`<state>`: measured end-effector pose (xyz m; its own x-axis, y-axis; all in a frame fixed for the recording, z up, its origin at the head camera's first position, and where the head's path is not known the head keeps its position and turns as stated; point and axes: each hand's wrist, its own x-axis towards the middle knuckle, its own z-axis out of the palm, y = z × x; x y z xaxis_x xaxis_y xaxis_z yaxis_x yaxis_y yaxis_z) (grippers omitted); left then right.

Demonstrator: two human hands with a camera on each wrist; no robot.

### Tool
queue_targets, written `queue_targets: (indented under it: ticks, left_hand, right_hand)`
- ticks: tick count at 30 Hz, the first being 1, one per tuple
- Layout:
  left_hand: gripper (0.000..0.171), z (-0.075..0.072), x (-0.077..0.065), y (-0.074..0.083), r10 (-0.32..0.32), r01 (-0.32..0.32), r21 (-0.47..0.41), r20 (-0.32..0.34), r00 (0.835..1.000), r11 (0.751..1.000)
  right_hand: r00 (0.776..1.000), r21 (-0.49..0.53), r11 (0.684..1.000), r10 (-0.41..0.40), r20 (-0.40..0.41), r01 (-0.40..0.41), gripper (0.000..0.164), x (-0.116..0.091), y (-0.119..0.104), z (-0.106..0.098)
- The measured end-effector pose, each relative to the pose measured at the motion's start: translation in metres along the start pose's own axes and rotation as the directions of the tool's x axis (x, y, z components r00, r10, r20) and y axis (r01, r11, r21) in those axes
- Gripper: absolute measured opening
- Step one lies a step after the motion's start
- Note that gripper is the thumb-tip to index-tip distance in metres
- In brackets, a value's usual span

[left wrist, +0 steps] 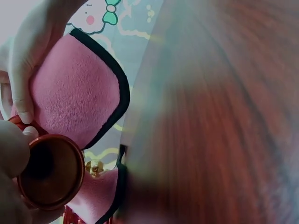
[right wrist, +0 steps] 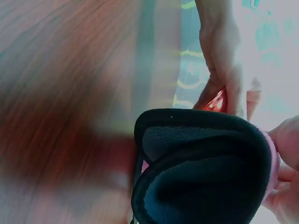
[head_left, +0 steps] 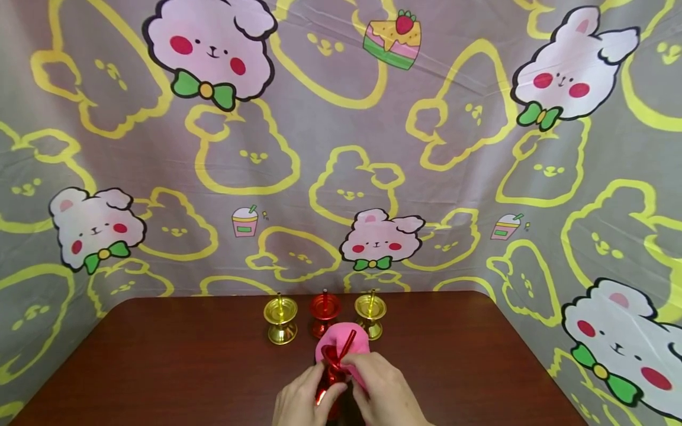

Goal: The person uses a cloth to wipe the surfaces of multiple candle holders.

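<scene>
My left hand [head_left: 302, 397] grips a shiny red candle holder [head_left: 331, 371] by its body. The holder has a dish and a thin upright red stem, tilted to the right, and its hollow base [left wrist: 51, 172] faces the left wrist camera. In my right hand [head_left: 386, 387] is a pink plush cloth [head_left: 341, 330] with black edging. This cloth lies folded behind and beside the holder's dish, right hand fingertips close to the stem. Its dark inner side [right wrist: 210, 186] shows in the right wrist view. Part of the holder is hidden behind fingers.
Beyond my hands stand a gold candle holder [head_left: 281, 331] on the left, a red candle holder [head_left: 324, 307] in the middle and another gold candle holder [head_left: 370, 309] on the right. They are near the back edge of the brown table [head_left: 186, 361]. A patterned curtain [head_left: 298, 207] surrounds it.
</scene>
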<state>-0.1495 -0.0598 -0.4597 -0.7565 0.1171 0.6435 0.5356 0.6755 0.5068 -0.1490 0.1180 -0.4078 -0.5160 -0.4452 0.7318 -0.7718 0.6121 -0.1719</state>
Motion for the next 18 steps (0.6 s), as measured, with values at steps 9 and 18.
queue_targets:
  ticks: [9, 18]
  left_hand:
    - [0.032, -0.005, 0.004, -0.003, 0.005, -0.007, 0.076, 0.031, 1.000, 0.997]
    - [0.030, -0.007, 0.009, -0.005, -0.041, 0.041, 0.052, 0.003, 0.999, 0.998]
  right_hand:
    - [0.999, 0.002, 1.000, -0.027, -0.035, 0.027, 0.053, -0.002, 0.004, 0.009]
    - [0.994, 0.059, 0.998, -0.011, -0.108, 0.017, 0.047, 0.002, 0.010, 0.015]
